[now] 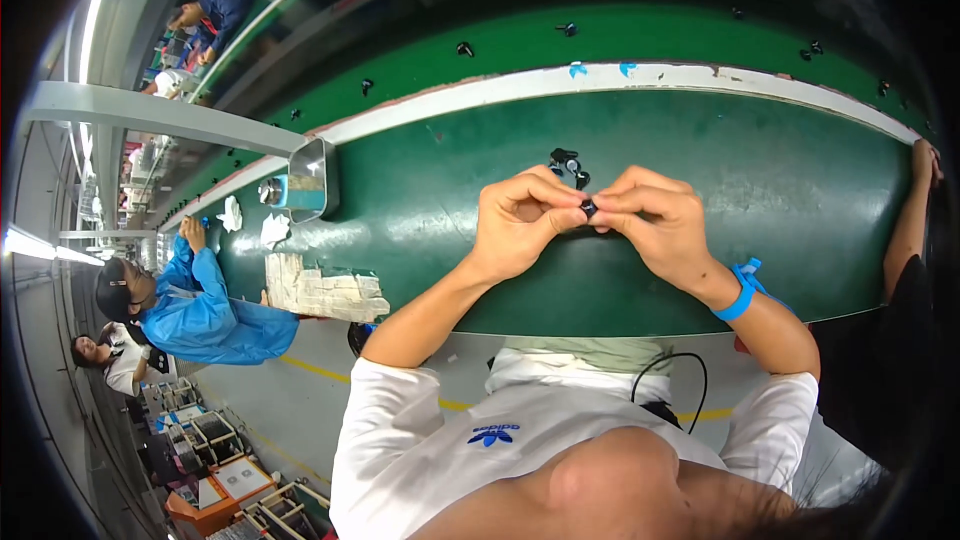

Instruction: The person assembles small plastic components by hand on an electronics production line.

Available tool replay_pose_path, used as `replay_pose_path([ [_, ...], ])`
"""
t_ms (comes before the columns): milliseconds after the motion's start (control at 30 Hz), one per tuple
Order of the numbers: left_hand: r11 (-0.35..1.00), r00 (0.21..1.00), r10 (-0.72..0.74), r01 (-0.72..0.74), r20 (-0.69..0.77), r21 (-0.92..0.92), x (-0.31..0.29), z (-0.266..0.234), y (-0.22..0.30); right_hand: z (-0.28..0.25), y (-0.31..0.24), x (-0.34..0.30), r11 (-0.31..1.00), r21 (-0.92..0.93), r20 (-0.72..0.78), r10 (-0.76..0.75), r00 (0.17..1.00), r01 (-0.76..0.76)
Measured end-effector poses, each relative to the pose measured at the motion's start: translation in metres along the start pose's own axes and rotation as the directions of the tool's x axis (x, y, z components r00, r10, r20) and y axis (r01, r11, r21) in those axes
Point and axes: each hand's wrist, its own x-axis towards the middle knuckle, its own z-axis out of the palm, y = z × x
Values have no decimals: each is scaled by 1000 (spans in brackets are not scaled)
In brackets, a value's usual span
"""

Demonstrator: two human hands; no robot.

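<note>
Over the green bench, my left hand (522, 220) and my right hand (652, 220) meet fingertip to fingertip. Between them they pinch a small black part (588, 208), mostly covered by the fingers, so its exact kind does not show. Both hands are closed on it. Just beyond the fingertips lies a little cluster of small black parts (566, 158) with shiny round spots, resting on the bench surface. A blue band (740, 292) circles my right wrist.
Past a white ledge (480, 92), small black parts lie spaced along a green conveyor belt (520, 40). A metal tray (312, 180) and a taped pale sheet (325, 290) are on the left. A worker in blue (205, 305) sits left; another person's arm (912, 220) is at right.
</note>
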Motion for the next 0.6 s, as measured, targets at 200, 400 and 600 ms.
replay_pose_path([
  [200, 970, 990, -141, 134, -20, -202, 3, -2, 2, -4, -4, 8, 991, -17, -21, 131, 991, -131],
  [400, 868, 986, -153, 104, -62, -486, 14, -32, 11, -12, 5, 13, 987, 50, -116, 159, 980, -154],
  [600, 825, 973, -155, 31, -173, -564, 9, -39, 15, -9, 2, 10, 985, -13, -72, 171, 983, -173],
])
